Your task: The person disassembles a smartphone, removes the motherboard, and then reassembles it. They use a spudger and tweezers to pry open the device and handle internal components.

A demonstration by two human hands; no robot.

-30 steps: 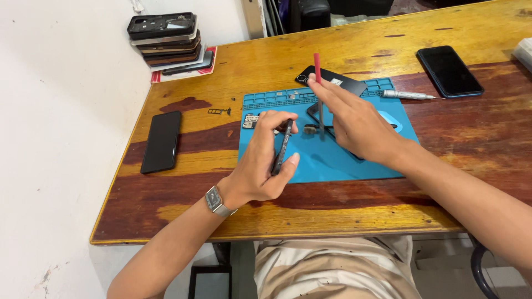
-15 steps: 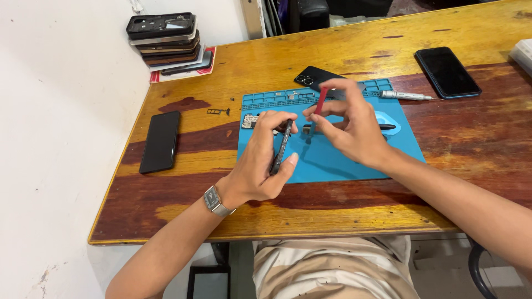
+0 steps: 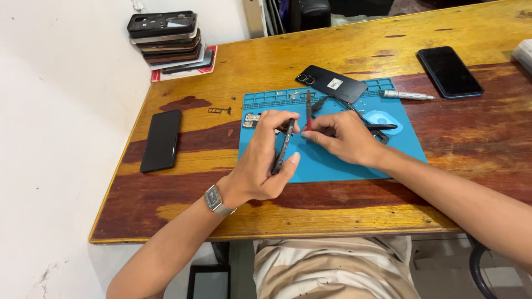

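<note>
Head view, read left to right, with places given from the blue mat [image 3: 354, 160] on the desk [image 3: 266, 72].

Far left of the mat, a dark phone [image 3: 161, 139] lies flat near the desk's left edge, with bare wood all round it. Beyond it, at the far left corner, stands a stack of phone shells [image 3: 166, 40] on a red booklet [image 3: 180, 69]. Between the phone and the mat lies a small SIM tray [image 3: 219, 110], apart from both.

At the mat's left edge, the left hand [image 3: 260, 160], with a wristwatch [image 3: 216, 200] on its wrist, has its grip closed around a thin dark frame [image 3: 283, 146], held on edge, tilted, over the mat. A small circuit board [image 3: 251, 119] lies just beyond the fingers on the mat's far left part.

Over the mat's middle, the right hand [image 3: 343, 137] pinches a slim red-tipped tool [image 3: 308, 111] between thumb and fingertips; the tool stands nearly upright, its lower end close to the top of the frame. Whether they touch cannot be told.

At the mat's far edge, a black back cover [image 3: 331, 83] overlaps the mat's tray strip. To the right on the mat lies a pale blue disc [image 3: 382, 119]. Just off the mat's far right corner lies a silver screwdriver [image 3: 405, 95], and right of that a second dark phone [image 3: 449, 72]. The mat's near strip and the desk's near edge carry only the forearms.
</note>
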